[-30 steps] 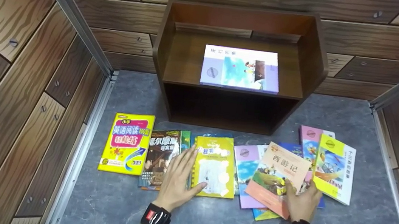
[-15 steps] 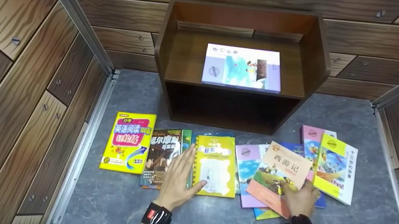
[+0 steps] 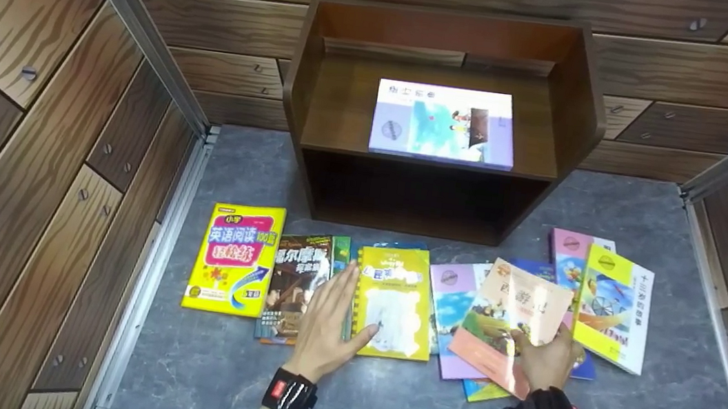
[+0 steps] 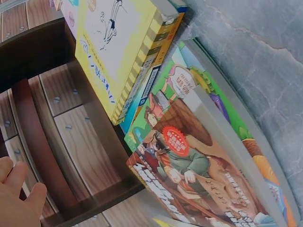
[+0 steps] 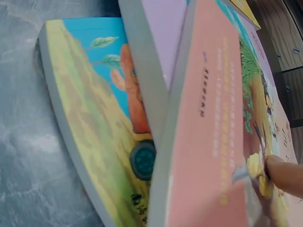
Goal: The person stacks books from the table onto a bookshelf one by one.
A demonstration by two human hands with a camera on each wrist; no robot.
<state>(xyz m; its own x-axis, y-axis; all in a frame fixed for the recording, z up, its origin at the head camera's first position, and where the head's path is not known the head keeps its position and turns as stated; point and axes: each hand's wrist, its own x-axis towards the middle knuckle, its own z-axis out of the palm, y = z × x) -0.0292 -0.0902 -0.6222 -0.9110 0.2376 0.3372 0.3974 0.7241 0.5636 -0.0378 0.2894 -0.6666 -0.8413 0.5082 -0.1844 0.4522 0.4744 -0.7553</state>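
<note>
In the head view my right hand (image 3: 546, 359) grips a peach-coloured book (image 3: 516, 320) by its right edge, thumb on the cover. The right wrist view shows the thumb (image 5: 284, 175) on that book (image 5: 208, 142), which lies tilted over a lilac book (image 3: 446, 353) and a blue-and-yellow book (image 5: 90, 113). My left hand (image 3: 328, 325) is stretched out with straight fingers between a dark-covered book (image 3: 292, 279) and a yellow notebook-style book (image 3: 393, 305). Its thumb lies over the yellow cover. At the left wrist view's edge, part of the left hand (image 4: 19, 194) shows.
A dark brown wooden shelf (image 3: 416, 228) stands behind the books, with a white-and-lilac book (image 3: 443, 124) lying on its upper board. A yellow-and-pink book (image 3: 234, 258) lies at far left. At right, a yellow-and-white book (image 3: 615, 308) overlaps a pink one (image 3: 566, 243). Wood-patterned walls enclose the floor.
My right hand's thumb has slid slightly left on the peach-coloured book, and the wrist has turned a little. The left hand stays in place. The head view has shifted slightly.
</note>
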